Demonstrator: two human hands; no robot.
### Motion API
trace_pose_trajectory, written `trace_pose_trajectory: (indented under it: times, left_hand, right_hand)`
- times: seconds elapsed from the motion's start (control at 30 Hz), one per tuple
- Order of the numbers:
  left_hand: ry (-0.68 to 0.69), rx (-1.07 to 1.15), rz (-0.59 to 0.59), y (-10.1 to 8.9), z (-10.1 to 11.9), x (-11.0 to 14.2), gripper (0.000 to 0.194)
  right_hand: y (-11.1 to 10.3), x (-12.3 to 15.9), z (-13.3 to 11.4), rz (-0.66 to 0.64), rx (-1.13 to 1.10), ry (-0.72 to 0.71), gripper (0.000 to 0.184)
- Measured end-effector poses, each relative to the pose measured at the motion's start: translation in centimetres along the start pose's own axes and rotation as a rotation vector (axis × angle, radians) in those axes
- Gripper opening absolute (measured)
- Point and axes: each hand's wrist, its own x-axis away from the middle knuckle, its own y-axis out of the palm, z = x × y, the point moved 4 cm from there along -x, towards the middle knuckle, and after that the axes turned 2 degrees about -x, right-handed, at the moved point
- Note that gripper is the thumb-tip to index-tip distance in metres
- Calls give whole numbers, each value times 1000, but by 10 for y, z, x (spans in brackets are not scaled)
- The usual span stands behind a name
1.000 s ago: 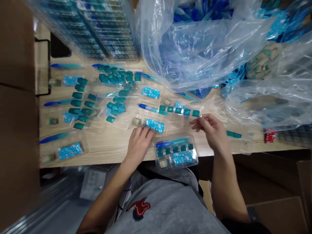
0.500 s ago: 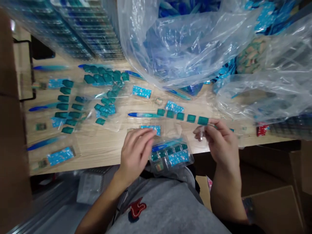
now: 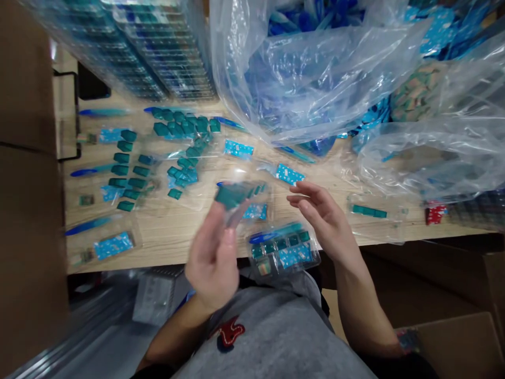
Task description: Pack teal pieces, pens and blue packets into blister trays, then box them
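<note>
My left hand is raised over the table's front edge, smeared by motion. Its fingers and thumb are closed on a blurred teal piece; a see-through edge shows beneath it. Just behind lies a clear tray with a blue-patterned packet and small teal squares. My right hand hovers to the right, fingers apart, holding nothing. Between the hands and nearer me lies a filled clear blister tray with a blue pen-like stick, several teal squares and a patterned packet.
Trays with loose teal pieces and blue sticks spread across the left. Tall stacks of packs stand behind them. Large clear plastic bags fill the back. At right lies a tray with a teal strip. Cardboard boxes stand below.
The row of teal squares in front of my right hand is gone from there. My left hand has lifted with a teal piece; my right hand has moved left and opened. The view has shifted slightly.
</note>
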Motion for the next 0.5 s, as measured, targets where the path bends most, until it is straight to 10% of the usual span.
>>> trace_pose_trajectory:
  times: [0.23,0.5]
  left_hand:
    - [-445,376,137,-10,-66,4,37]
    - [-423,-156,15,-18,-99,20,35]
  right_hand:
    - [17,-41,38,-127,-34,198,35]
    - [6,-54,43,18,422,177,13]
